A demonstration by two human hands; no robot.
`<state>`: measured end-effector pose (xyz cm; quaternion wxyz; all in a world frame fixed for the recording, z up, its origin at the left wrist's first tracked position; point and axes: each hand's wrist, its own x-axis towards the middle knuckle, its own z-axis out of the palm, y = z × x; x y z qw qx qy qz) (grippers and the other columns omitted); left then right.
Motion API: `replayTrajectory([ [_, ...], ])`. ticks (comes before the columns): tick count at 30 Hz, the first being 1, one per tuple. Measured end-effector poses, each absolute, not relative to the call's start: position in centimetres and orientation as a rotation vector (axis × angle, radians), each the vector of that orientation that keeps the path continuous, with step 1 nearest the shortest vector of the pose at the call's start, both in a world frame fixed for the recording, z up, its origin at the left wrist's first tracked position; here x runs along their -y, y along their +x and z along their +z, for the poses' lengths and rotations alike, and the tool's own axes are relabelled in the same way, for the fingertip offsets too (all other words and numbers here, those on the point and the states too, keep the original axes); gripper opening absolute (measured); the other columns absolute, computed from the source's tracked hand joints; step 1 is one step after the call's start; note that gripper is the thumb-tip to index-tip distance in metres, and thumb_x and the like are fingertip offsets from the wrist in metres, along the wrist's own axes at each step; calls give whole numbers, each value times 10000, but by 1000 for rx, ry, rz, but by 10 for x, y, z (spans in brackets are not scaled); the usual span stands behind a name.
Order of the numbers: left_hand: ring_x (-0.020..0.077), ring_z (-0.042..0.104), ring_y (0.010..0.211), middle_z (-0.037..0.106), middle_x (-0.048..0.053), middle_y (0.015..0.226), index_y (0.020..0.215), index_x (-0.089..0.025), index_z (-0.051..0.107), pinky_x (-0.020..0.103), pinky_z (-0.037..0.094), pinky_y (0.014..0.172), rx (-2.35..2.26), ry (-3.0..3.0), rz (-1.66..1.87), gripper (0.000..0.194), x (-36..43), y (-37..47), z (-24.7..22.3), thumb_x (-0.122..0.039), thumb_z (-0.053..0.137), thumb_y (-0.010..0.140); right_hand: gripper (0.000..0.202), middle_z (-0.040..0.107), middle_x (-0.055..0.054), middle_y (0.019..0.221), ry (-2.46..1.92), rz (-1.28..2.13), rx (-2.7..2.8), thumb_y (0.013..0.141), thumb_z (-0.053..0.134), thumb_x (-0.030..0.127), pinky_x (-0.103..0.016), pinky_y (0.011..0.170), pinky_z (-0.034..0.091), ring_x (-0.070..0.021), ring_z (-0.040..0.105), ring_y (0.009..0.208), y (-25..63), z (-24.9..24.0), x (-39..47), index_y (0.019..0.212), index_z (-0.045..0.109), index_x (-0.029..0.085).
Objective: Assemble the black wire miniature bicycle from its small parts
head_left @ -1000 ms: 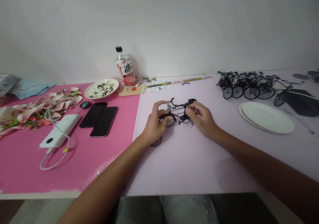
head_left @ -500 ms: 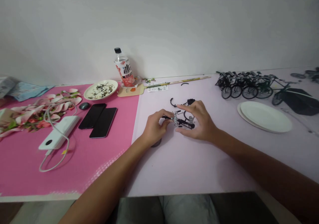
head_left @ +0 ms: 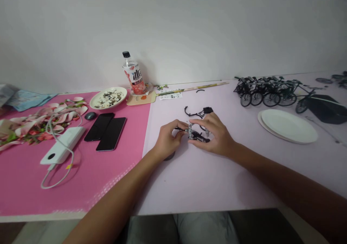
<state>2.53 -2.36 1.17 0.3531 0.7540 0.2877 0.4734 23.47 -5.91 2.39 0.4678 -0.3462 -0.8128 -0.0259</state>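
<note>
A partly built model bicycle with a black frame is between my hands above the lilac part of the table. My left hand pinches a dark part of it at the left end, just beside the small silver handlebar. Around the ends of that handlebar, thumb below and index finger above, closes my right hand. My fingers and palm hide some of the bicycle. Just behind the hands lie a curved black piece and a black basket-like part. A dark round piece shows under my left wrist.
Several assembled model bicycles stand at the back right, near stacked white plates. On the left are two phones, a white power bank, a mouse, petals, a bowl and a bottle.
My right thumb and index finger have moved slightly left and closed in on the handlebar's ends. The left hand keeps its pinch. The whole view has shifted a little.
</note>
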Motion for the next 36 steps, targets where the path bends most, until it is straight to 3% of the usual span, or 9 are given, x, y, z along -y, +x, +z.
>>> replayTrajectory([
  [17,222,787,931,813,64,954,848,-197,729,369,651,857,-832,1897,1273,112,23,24,8,-116,654,869,500,551,-5,792,-943,128,1958,883,801,404,-388,758,508,-216,536,771,232,25,65,1359,691,298],
  [36,216,789,864,821,60,944,866,-200,772,349,660,807,-852,1887,1301,158,25,25,11,-85,665,848,436,524,5,751,-919,66,1892,894,791,388,-375,724,494,-218,528,751,225,25,68,1311,694,298],
])
